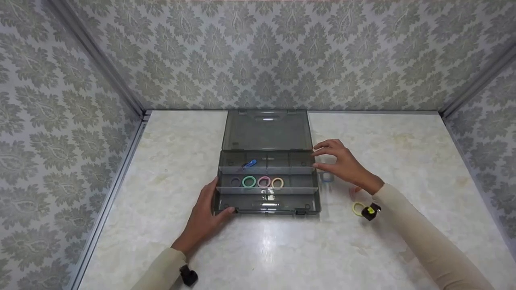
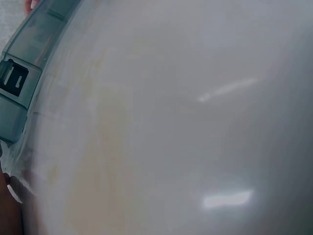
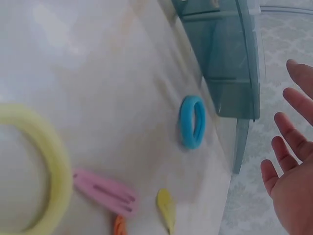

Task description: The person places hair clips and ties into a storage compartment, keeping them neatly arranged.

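A grey see-through organizer box (image 1: pixel 267 211) stands with its lid (image 1: pixel 267 131) folded back. My left hand (image 1: pixel 202 215) holds its front left corner, fingers along the side and thumb at the front rim. At the right side of the box is my right hand (image 1: pixel 342 161), its fingers spread and nothing between them. A blue hair clip (image 1: pixel 250 163) lies in the back row. Along the middle row sit a dark hair tie (image 1: pixel 235 178), a green hair tie (image 1: pixel 243 182), a pink hair tie (image 1: pixel 258 182) and a peach hair tie (image 1: pixel 273 183).
Under my right wrist, the table (image 1: pixel 403 161) carries a blue hair tie (image 3: pixel 186 122), a yellow hair tie (image 3: pixel 59 176), a pink hair clip (image 3: pixel 100 195), a yellow hair clip (image 3: pixel 165 203) and a partly visible orange item (image 3: pixel 119 226). Patterned walls (image 1: pixel 266 52) enclose the table's back and sides.
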The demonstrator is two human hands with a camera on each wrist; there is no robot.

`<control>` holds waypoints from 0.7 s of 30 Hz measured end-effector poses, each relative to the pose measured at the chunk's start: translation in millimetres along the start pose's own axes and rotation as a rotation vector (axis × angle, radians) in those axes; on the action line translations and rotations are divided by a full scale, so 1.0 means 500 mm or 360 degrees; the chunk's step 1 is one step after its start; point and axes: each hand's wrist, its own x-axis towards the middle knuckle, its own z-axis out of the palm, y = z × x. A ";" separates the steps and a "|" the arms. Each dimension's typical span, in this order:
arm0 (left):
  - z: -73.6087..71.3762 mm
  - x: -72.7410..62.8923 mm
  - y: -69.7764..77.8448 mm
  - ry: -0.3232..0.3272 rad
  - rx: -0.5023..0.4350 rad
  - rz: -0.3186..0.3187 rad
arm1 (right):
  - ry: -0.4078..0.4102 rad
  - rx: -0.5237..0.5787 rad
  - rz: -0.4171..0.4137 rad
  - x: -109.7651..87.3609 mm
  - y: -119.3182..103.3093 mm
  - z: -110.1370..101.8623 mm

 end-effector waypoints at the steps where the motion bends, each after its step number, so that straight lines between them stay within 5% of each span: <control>1: 0.000 0.000 0.000 -0.0001 -0.0004 0.0001 | 0.0015 0.0000 0.0002 -0.005 0.005 -0.002; 8: -0.002 -0.001 -0.001 -0.0007 -0.0008 0.0011 | 0.0089 -0.0053 0.0050 -0.038 0.038 -0.013; 21: -0.003 0.000 0.000 0.0006 -0.0003 0.0019 | 0.0038 -0.0009 0.0161 -0.099 0.082 -0.007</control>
